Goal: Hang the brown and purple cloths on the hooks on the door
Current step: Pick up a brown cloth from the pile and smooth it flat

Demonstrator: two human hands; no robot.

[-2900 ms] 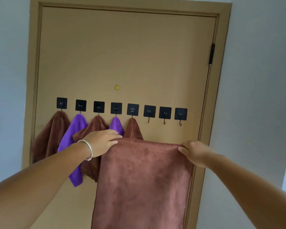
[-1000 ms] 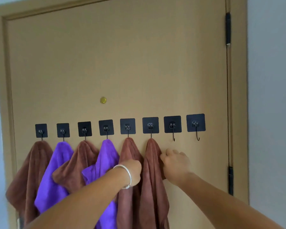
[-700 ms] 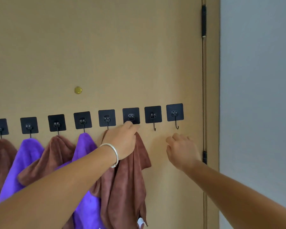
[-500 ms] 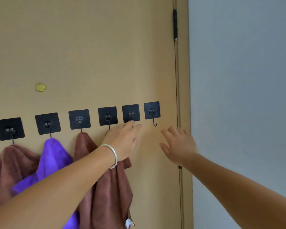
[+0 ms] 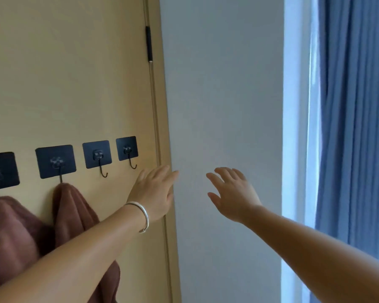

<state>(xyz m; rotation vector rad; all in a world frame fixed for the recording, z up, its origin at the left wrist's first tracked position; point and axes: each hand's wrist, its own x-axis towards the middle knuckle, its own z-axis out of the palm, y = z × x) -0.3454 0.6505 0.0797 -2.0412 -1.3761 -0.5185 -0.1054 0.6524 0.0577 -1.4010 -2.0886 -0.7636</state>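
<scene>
We judged ourselves between cloths: two brown cloths [image 5: 74, 217] hung from hooks on the door [image 5: 64, 73], and two hooks [image 5: 103, 169] toward its right edge were bare. Our left hand [image 5: 154, 194] and right hand [image 5: 232, 193] held nothing, fingers [image 5: 222, 172] straight and loosely spread, the left over the door's right edge, the right before the wall [image 5: 223, 84]. The cloths hung left of our fingers, untouched. Next we would need another cloth; none lay in view.

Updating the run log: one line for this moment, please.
left hand: open, empty | right hand: open, empty | brown cloths: hung | two rightmost hooks: bare
</scene>
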